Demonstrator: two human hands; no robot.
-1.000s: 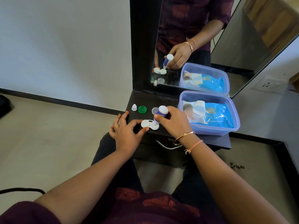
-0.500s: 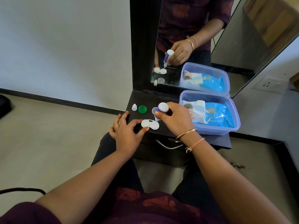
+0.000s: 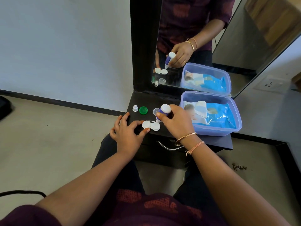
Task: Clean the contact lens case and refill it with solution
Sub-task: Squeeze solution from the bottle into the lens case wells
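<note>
A white two-well contact lens case (image 3: 150,125) lies on the black dresser top (image 3: 164,100). My left hand (image 3: 126,133) steadies it, pinching the left well between forefinger and thumb. My right hand (image 3: 176,122) grips a small blue-and-white solution bottle (image 3: 163,111) turned upside down, its nozzle right above the case's right well. A green cap (image 3: 143,110), a clear cap (image 3: 155,111) and the bottle's small white cap (image 3: 135,108) lie behind the case.
A clear purple-tinted box (image 3: 216,130) holding a blue wet-wipes pack (image 3: 216,115) stands at the right of the dresser top. A mirror (image 3: 192,46) rises behind. A metal drawer handle (image 3: 166,146) sticks out below the front edge.
My right hand first lifted the inverted bottle back, then brought it down and tipped its nozzle to the case's right well. My left hand stayed on the case.
</note>
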